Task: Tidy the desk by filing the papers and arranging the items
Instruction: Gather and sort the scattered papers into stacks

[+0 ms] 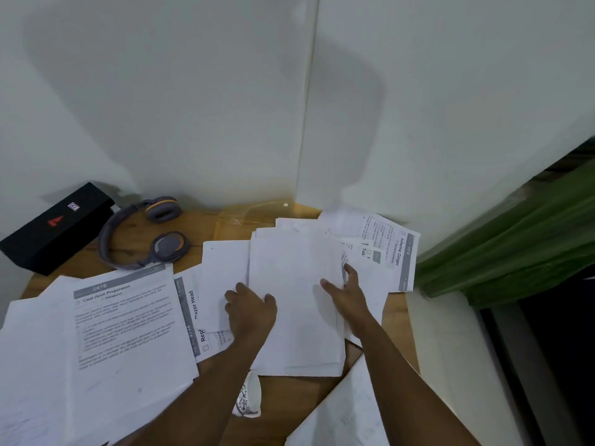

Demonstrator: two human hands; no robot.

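Note:
A stack of blank-side-up white papers (pixel 294 284) lies in the middle of the round wooden desk (pixel 289 400). My left hand (pixel 251 309) rests on the stack's left edge, fingers curled over it. My right hand (pixel 349 296) lies flat on the stack's right edge, fingers spread. Printed sheets (pixel 128 320) are spread over the desk's left side, and more printed sheets (pixel 389 252) lie at the right. A clear yellowish plastic folder (pixel 248 217) lies under the papers at the back, against the wall.
Grey and orange headphones (pixel 141 235) and a long black box (pixel 54 226) sit at the back left. A crumpled printed paper (pixel 249 397) lies near my left forearm. Another white sheet (pixel 344 413) overhangs the front right. White walls meet behind; a green curtain (pixel 515 226) hangs on the right.

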